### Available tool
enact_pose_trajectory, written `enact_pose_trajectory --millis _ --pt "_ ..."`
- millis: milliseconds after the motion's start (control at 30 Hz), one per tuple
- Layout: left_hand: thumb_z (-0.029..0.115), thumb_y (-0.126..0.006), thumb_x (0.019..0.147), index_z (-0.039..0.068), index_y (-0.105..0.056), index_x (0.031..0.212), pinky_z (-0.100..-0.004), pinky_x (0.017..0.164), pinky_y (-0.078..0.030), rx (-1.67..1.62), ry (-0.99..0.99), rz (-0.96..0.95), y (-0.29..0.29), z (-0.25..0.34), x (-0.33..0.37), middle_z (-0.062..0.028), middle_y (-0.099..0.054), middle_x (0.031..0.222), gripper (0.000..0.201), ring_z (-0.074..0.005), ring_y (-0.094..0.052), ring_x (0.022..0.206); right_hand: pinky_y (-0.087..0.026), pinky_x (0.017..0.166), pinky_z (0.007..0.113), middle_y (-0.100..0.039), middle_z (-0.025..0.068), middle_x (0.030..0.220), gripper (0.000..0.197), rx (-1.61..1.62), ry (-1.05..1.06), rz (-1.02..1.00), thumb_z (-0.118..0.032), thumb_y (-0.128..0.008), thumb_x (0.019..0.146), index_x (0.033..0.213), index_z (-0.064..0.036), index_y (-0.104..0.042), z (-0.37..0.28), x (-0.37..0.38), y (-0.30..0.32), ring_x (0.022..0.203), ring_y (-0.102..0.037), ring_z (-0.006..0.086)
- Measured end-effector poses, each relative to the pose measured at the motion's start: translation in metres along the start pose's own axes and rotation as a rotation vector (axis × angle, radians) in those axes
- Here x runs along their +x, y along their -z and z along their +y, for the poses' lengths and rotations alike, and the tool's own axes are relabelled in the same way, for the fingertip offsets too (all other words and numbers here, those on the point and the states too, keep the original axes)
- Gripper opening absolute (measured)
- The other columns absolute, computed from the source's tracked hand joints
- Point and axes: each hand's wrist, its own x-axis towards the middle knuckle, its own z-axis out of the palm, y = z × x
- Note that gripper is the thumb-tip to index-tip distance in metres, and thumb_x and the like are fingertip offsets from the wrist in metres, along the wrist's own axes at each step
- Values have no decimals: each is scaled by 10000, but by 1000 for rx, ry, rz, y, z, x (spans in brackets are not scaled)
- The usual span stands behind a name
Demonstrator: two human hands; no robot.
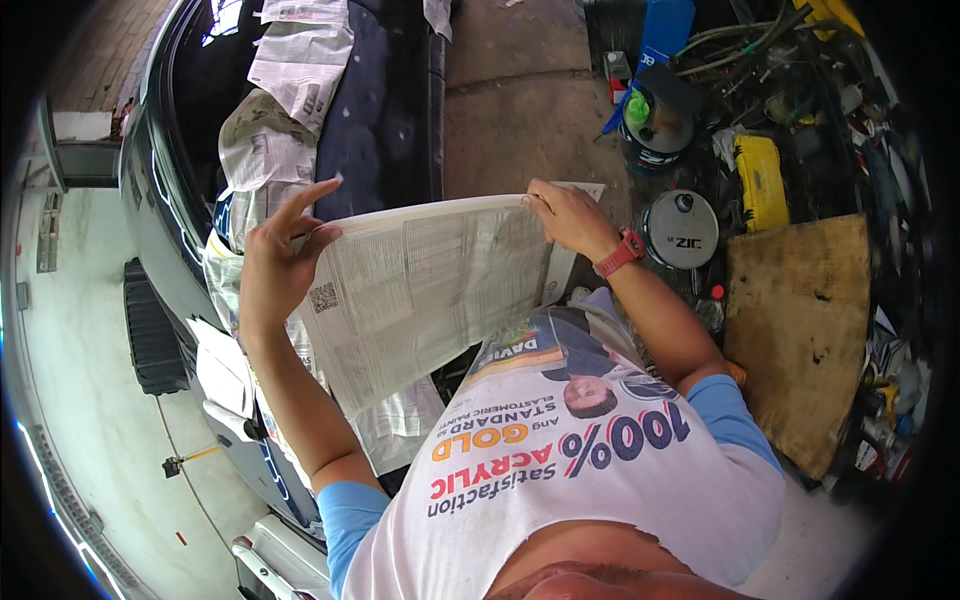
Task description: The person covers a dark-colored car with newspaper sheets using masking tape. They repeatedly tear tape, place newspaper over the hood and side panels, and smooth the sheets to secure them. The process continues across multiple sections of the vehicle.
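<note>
Newspaper sheet (425, 290), greyish-white and densely printed, square code (322, 297) near its left edge, hangs before my white shirt (640, 490). My left hand (276, 265) and right hand (572, 219) pinch its top edge.

One left hand (275, 262) and one right hand (572, 218) make two; there is one held newspaper spread (420, 280) (its layers lie too close to count), one red wristwatch (622, 252), two round containers (672, 214), one yellow case (763, 185), one brown board (795, 330), and several further newspaper sheets (295, 75).
</note>
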Motion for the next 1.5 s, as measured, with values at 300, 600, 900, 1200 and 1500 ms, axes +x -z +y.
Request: enact_pose_trajectory --millis 300,600,900,1200,1500 --pt "464 -762 924 138 -561 1482 -540 1097 -414 825 59 662 -66 3 -7 -182 -619 1449 678 -400 -586 1302 -529 602 498 -676 138 683 96 -473 397 15 -174 -633 922 895 -88 -598 -104 61 -8 691 -722 347" --pt "80 -767 876 80 -780 952 -381 688 -558 4 -59 537 -100 -6 -18 -89 -760 879 77 -308 -731 784 -547 578 441 -677 105 659 365 -495 727 -54 -165 -651 886 1232 -49 -640 -165 69 -11 629 -717 312" --pt "68 -761 859 77 -785 898 -380 723 -569 87 -2 501 -86 -29 -29 -80 -776 880 47 -288 -742 812 -564 650 484 -713 142 767 692 -655 475 -165 -274 -657 1006 1631 -183 -375 -119 102 41 688 -710 355" --pt "62 -781 829 77 -784 887 -386 707 -566 109 -102 455 -79 -34 -28 -88 -768 855 61 -297 -736 801 -551 716 502 -743 153 891 290 -498 490 -80 -301 -616 1030 1295 -188 -636 -104 114 29 821 -728 370" --pt "92 -797 839 76 -802 897 -384 642 -533 6 -7 390 -90 -48 -45 -109 -752 806 59 -299 -712 699 -518 670 518 -712 147 768 199 -447 460 -163 -315 -584 1051 1057 -117 -592 -103 108 13 769 -717 382"
